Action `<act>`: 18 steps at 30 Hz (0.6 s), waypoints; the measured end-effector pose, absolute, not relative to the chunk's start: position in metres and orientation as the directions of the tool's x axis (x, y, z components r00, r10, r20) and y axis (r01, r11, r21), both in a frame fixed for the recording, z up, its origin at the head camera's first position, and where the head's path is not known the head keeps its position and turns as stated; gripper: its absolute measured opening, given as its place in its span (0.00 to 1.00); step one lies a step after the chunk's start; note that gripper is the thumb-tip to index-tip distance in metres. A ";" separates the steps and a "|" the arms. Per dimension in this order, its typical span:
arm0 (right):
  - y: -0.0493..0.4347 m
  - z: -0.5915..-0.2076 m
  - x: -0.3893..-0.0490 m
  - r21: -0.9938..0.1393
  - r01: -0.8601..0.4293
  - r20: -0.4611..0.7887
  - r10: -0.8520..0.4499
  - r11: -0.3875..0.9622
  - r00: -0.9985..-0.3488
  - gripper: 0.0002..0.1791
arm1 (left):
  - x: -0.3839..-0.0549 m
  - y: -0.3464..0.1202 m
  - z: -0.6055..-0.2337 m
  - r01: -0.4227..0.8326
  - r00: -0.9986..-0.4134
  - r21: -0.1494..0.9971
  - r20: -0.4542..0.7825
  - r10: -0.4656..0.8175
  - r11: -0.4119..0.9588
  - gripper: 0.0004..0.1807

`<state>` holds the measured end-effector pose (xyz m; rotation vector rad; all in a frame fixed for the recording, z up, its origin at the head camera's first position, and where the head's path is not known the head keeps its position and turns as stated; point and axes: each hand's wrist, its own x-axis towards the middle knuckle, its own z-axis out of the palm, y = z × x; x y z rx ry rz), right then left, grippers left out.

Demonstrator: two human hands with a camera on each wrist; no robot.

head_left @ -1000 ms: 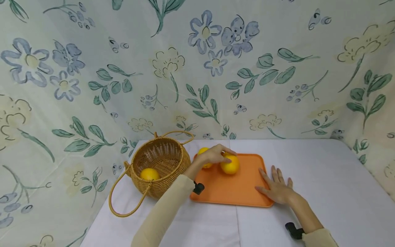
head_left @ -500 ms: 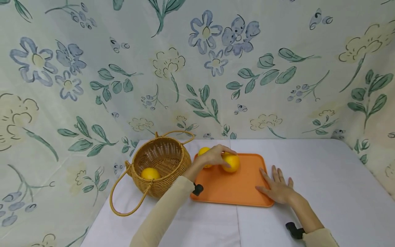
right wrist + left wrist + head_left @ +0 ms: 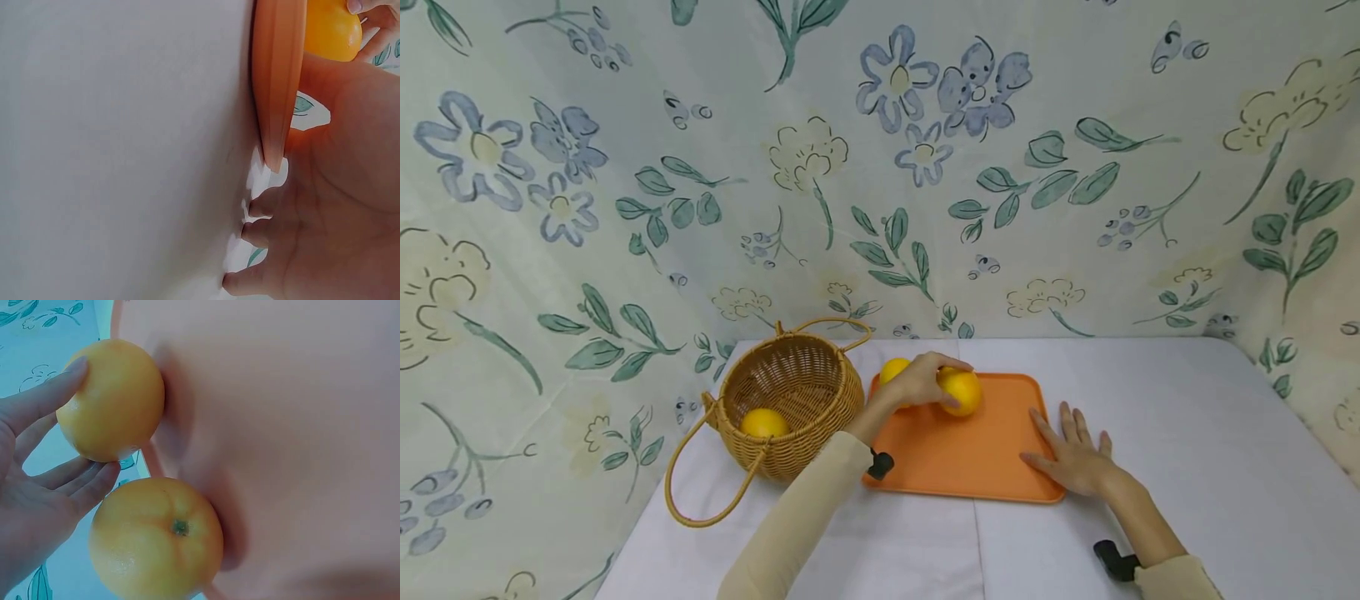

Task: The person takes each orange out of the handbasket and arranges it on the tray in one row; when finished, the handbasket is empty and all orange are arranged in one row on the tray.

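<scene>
1. Tray (image 3: 970, 458), flat; right hand (image 3: 1078, 465) spread at its edge (gripping nothing).
2. Left hand (image 3: 923, 380), half-curled, thumb and fingers gripping an orange (image 3: 964, 393).
3. Said orange, near tray's far rim: probably firm, apt to roll; best cupped round its middle.

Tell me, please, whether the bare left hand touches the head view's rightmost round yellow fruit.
Touching: in the left wrist view, the left hand lays its thumb on that fruit.
</scene>
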<state>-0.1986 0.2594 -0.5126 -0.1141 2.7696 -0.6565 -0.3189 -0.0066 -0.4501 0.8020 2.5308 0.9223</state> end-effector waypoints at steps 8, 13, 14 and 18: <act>0.258 -0.512 -0.197 -0.453 -0.013 -0.253 -0.142 0.892 -0.957 0.50 | -0.321 -0.014 -0.446 0.434 -0.781 0.627 -0.096 0.617 0.647 0.33; 0.259 -0.512 -0.197 -0.457 -0.014 -0.256 -0.147 0.889 -0.956 0.50 | -0.323 -0.020 -0.445 0.441 -0.800 0.566 -0.104 0.591 0.696 0.33; 0.259 -0.512 -0.197 -0.457 -0.014 -0.256 -0.147 0.890 -0.955 0.50 | -0.323 -0.022 -0.446 0.437 -0.803 0.567 -0.103 0.586 0.698 0.33; 0.259 -0.512 -0.196 -0.457 -0.017 -0.257 -0.150 0.889 -0.955 0.51 | -0.324 -0.028 -0.446 0.413 -0.813 0.598 -0.097 0.573 0.687 0.34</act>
